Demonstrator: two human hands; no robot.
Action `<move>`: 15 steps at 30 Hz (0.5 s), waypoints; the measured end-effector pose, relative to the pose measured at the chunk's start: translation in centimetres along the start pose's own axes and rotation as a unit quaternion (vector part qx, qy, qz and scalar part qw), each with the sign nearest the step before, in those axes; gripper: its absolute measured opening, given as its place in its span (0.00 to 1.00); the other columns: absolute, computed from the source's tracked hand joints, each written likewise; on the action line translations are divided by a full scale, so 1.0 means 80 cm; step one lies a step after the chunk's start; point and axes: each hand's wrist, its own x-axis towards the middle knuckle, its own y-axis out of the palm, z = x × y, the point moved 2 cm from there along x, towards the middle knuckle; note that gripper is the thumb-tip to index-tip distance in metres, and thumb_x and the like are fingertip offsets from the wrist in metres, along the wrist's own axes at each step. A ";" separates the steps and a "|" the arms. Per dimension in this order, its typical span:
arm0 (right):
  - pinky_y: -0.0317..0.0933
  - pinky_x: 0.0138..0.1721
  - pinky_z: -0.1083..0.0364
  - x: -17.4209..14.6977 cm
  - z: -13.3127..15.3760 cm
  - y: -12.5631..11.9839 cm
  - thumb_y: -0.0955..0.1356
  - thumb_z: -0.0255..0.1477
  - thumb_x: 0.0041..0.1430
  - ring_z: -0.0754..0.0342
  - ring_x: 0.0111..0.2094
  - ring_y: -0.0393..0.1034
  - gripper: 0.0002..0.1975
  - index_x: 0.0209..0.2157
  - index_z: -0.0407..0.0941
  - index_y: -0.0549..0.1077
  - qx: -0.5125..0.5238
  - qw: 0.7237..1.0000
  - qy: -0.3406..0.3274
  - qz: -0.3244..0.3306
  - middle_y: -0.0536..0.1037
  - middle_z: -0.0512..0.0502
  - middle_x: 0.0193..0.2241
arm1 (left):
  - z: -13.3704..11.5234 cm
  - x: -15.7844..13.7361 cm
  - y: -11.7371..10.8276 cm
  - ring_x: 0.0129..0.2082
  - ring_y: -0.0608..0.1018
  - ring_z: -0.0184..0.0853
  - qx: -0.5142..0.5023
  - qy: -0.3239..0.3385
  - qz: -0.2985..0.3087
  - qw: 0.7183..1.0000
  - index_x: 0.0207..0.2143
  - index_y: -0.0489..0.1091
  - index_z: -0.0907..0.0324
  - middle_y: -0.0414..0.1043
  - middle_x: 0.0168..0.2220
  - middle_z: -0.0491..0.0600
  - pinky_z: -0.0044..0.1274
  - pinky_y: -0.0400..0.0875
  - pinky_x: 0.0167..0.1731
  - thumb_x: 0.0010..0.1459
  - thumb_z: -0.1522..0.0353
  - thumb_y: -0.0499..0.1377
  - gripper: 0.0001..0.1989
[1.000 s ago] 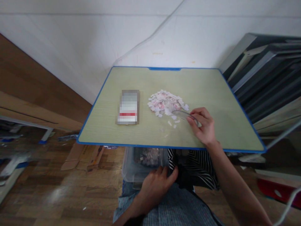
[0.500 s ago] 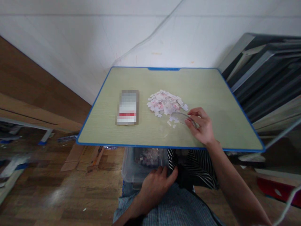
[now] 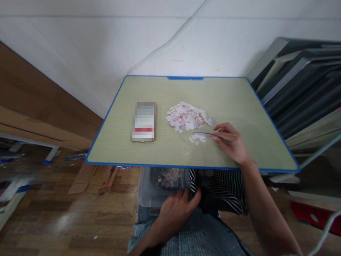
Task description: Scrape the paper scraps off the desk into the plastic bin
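My right hand (image 3: 233, 142) pinches a thin, see-through, disc-like sheet (image 3: 204, 133), held almost edge-on above the board; its exact kind is unclear. Under and beside the sheet's far end lie a few loose white paper bits (image 3: 199, 138). Just beyond them is a heap of small white and pinkish paper pieces (image 3: 186, 116). My left hand (image 3: 176, 209) rests low in front of my body, thumb spread away from bent fingers, by the near edge of a clear plastic box (image 3: 145, 195). Its fingertips are partly hidden, and no held object shows.
The pale green tabletop (image 3: 226, 96) has a blue rim. A blurred-out flat box (image 3: 144, 122) lies on its left side. Striped black-and-white cloth (image 3: 229, 192) is beneath the front edge. Dark panels (image 3: 301, 78) lean at right; brown cardboard (image 3: 39, 96) stands at left.
My right hand has turned the clear sheet from a slant showing its face to nearly edge-on. A few paper bits now show apart from the heap's near side. The left hand stays put.
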 end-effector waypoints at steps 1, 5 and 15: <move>0.62 0.30 0.55 -0.002 -0.001 -0.003 0.64 0.25 0.54 0.56 0.32 0.65 0.05 0.29 0.43 0.72 0.005 1.000 0.000 0.013 0.67 0.44 0.34 | 0.000 0.000 0.000 0.30 0.73 0.36 0.001 0.000 0.000 1.000 0.56 0.50 0.59 0.68 0.36 0.53 0.23 0.69 0.23 0.56 0.74 0.50 0.25; 0.62 0.30 0.54 -0.007 -0.001 -0.019 0.66 0.24 0.53 0.55 0.32 0.65 0.04 0.26 0.44 0.72 0.011 1.000 -0.008 -0.002 0.69 0.45 0.31 | -0.001 -0.001 -0.001 0.30 0.73 0.36 0.000 0.001 -0.002 1.000 0.56 0.50 0.59 0.69 0.35 0.52 0.23 0.69 0.23 0.57 0.74 0.50 0.24; 0.63 0.33 0.55 0.000 -0.004 0.003 0.62 0.26 0.57 0.57 0.34 0.64 0.10 0.35 0.47 0.74 0.025 0.995 -0.027 0.093 0.68 0.44 0.37 | -0.001 0.000 -0.006 0.29 0.73 0.36 0.010 -0.006 -0.009 1.000 0.55 0.51 0.59 0.69 0.34 0.51 0.23 0.69 0.22 0.55 0.75 0.51 0.24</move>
